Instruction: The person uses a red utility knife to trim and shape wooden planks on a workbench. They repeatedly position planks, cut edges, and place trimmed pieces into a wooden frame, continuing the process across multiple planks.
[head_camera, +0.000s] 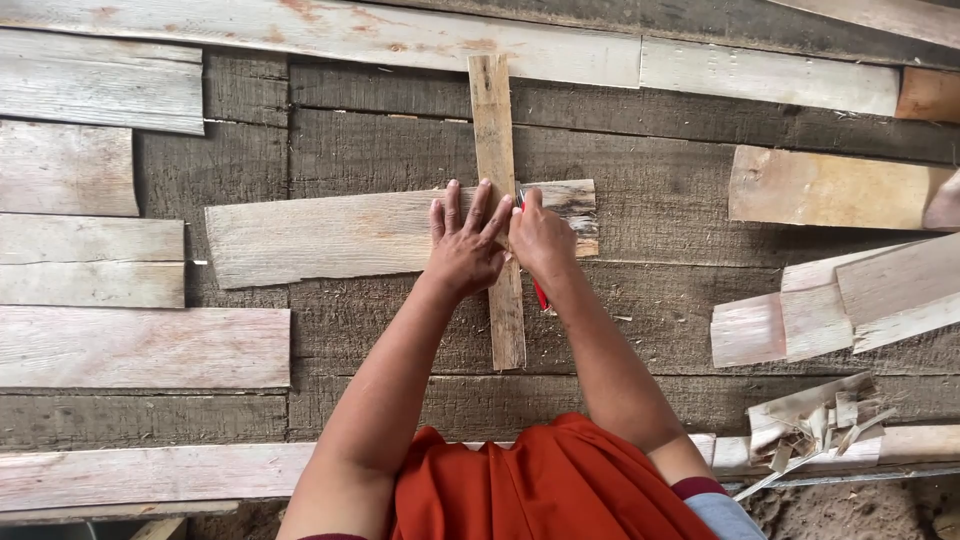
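I've got my left hand (463, 238) spread flat pinning the narrow strip (497, 200) across the wide plank (330, 235) like a straightedge, while my right hand (541, 238) is closed around a red pencil (540, 293) against its edge.

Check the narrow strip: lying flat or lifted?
Flat. The narrow strip lies across the wide plank, pinned by the left hand; right hand holds a red pen.

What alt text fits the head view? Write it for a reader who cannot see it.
Seen from above, the left hand presses a narrow upright wooden strip flat across a wide pale board, while the right hand holds a red marking tool against the strip's edge. Weathered planks and wood scraps lie around on rough dark boards.
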